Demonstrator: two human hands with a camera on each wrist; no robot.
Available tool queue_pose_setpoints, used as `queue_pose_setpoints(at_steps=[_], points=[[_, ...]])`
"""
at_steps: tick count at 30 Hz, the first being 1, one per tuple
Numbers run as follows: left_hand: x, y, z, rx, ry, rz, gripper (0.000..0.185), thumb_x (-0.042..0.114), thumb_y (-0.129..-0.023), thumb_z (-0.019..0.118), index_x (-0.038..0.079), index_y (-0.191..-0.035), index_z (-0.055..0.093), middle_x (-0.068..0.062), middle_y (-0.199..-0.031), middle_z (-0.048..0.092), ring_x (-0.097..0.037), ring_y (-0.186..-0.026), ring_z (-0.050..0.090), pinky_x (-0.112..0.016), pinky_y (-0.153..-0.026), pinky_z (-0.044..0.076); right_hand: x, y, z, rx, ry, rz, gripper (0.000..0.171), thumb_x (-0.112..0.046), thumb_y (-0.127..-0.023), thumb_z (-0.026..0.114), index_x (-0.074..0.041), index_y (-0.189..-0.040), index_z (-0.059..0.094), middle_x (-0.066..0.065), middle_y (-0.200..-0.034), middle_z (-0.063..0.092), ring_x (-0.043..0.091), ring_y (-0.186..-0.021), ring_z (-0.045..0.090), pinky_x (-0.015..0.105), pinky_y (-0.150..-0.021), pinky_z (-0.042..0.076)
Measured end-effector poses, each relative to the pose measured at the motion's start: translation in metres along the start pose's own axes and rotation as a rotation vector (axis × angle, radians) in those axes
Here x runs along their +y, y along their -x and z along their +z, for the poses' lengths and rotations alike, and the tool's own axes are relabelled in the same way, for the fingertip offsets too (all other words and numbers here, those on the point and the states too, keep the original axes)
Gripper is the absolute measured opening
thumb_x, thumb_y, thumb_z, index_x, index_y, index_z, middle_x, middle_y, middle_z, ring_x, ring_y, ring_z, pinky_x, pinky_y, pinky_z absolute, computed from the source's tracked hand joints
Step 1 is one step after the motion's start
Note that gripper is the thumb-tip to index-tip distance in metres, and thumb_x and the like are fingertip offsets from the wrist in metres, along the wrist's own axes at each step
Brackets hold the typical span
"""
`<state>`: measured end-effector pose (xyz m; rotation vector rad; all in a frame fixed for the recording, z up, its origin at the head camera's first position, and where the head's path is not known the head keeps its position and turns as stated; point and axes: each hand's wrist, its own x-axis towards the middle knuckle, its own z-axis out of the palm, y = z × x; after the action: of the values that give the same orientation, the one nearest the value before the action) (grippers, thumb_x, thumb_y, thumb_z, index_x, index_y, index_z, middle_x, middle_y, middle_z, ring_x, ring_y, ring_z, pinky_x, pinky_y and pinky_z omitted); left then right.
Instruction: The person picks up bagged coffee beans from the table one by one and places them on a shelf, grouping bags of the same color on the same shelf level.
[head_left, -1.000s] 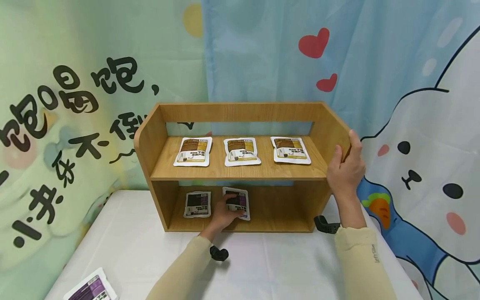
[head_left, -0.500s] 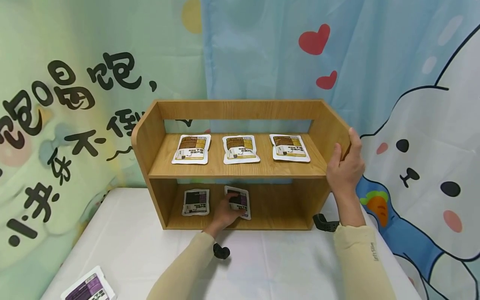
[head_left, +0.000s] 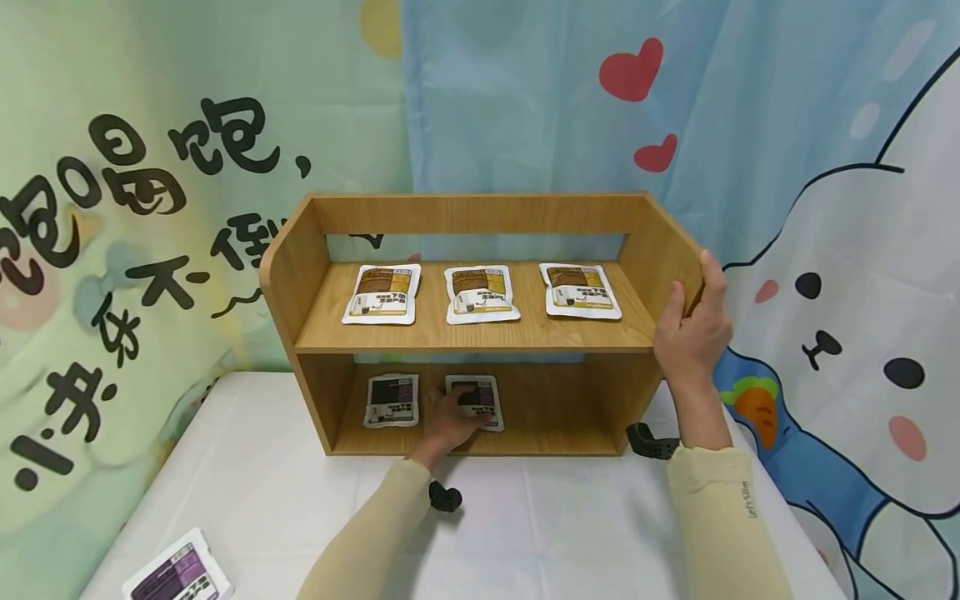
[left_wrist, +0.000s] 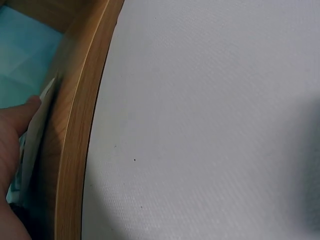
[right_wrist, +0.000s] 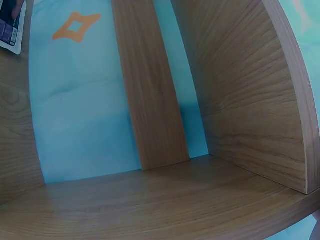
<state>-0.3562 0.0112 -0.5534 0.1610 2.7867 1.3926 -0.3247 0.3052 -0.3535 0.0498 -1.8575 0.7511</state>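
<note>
A small two-tier wooden shelf (head_left: 480,337) stands on a white-covered table. On its lower tier my left hand (head_left: 448,418) holds a white-edged black-and-purple packet (head_left: 480,398), thumb and fingers across its face. The left wrist view shows that packet (left_wrist: 36,135) nearly edge-on, with the thumb at its edge. A similar packet (head_left: 392,401) lies to its left on the same tier. My right hand (head_left: 693,337) grips the front edge of the shelf's right side panel (head_left: 660,258), thumb towards the inside. In the right wrist view this hand is almost wholly out of frame.
Three brown-and-yellow packets, left (head_left: 382,295), middle (head_left: 482,295) and right (head_left: 581,292), lie in a row on the upper tier. Another purple packet (head_left: 180,569) lies on the table (head_left: 247,483) at front left. Printed curtains (head_left: 510,100) hang behind the shelf.
The packet under my left hand has turned from a slant to nearly straight, shifting slightly. My right hand keeps its grip on the side panel. The head view has tilted slightly.
</note>
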Motion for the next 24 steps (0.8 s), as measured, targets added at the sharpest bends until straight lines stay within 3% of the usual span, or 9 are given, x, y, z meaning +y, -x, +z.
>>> queue_pose_setpoints(at_steps=[7,12,17,20,24], points=[[0.002,0.002,0.001,0.011,-0.026,-0.004,0.065,0.040,-0.083,0.076,0.015,-0.138,0.052,-0.029,-0.151,0.013,-0.043,-0.139,0.012,-0.053,-0.106,0.027,0.000,0.000,0.000,0.021,-0.007,-0.018,0.038,-0.023,-0.102,0.050,-0.022,-0.139,0.041,0.019,-0.121,0.062,0.043,-0.096,0.064,0.056,-0.077,0.051],[0.000,0.001,0.000,0.009,-0.045,0.014,0.064,0.041,-0.085,0.074,0.014,-0.139,0.051,-0.030,-0.150,0.014,-0.042,-0.138,0.016,-0.052,-0.105,0.028,-0.001,0.000,0.000,0.017,-0.008,-0.012,0.038,-0.023,-0.102,0.050,-0.022,-0.139,0.040,0.019,-0.121,0.062,0.043,-0.096,0.064,0.056,-0.077,0.051],[0.002,0.007,-0.005,-0.003,-0.053,0.048,0.066,0.039,-0.087,0.072,0.010,-0.141,0.047,-0.030,-0.153,0.014,-0.046,-0.140,0.011,-0.056,-0.106,0.026,-0.001,0.000,0.000,0.017,-0.008,-0.003,0.039,-0.023,-0.102,0.051,-0.021,-0.139,0.040,0.018,-0.121,0.062,0.043,-0.095,0.064,0.056,-0.077,0.051],[0.003,0.014,-0.012,0.019,-0.104,0.097,0.067,0.036,-0.087,0.071,0.006,-0.141,0.045,-0.027,-0.154,0.019,-0.049,-0.139,0.012,-0.059,-0.106,0.023,0.000,0.001,0.001,0.011,-0.008,-0.002,0.040,-0.023,-0.102,0.052,-0.021,-0.139,0.040,0.018,-0.122,0.062,0.043,-0.096,0.064,0.056,-0.077,0.051],[0.000,0.028,-0.026,0.041,-0.177,0.197,0.061,0.032,-0.088,0.070,0.003,-0.137,0.049,-0.025,-0.149,0.030,-0.049,-0.136,0.022,-0.062,-0.106,0.020,0.001,0.000,0.002,0.014,-0.007,-0.007,0.039,-0.023,-0.102,0.052,-0.021,-0.139,0.040,0.019,-0.121,0.062,0.044,-0.094,0.064,0.056,-0.076,0.051]])
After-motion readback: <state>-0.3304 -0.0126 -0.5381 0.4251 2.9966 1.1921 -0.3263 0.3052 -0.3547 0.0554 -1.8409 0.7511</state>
